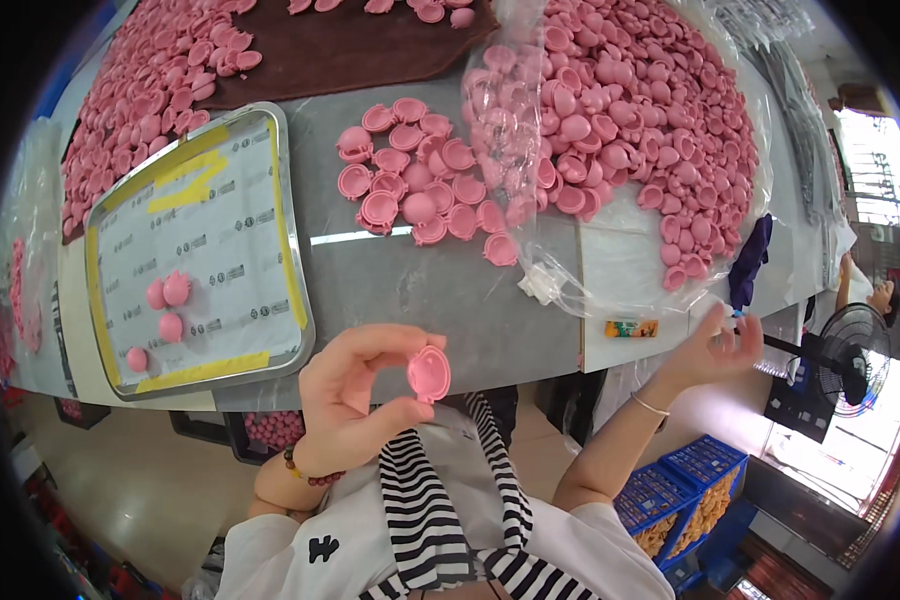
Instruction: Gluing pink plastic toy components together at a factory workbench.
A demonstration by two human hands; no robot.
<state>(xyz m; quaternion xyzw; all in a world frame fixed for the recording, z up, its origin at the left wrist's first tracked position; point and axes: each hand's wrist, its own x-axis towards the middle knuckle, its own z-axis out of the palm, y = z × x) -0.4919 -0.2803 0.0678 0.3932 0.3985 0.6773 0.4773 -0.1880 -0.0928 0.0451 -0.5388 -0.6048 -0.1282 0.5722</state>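
My left hand (365,390) pinches a round pink plastic shell half (429,374) between thumb and fingertips, above the table's front edge. The shell's hollow, rimmed side shows. Off to the right, my right hand (712,352) has its fingers apart and loosely curled at the lower end of a dark purple cloth-like thing (750,262). Something small and blue shows there; I cannot make out whether the fingers touch it. A loose group of pink shell halves (420,207) lies on the grey table (390,290) ahead of my left hand.
A metal tray (305,335) edged with yellow tape holds several pink balls (171,327). Behind stand a heap of pink shells (160,90), a brown cloth (350,50) and a clear bag of shells (610,110). A small orange-green packet (631,329) and a fan (850,360) are at right.
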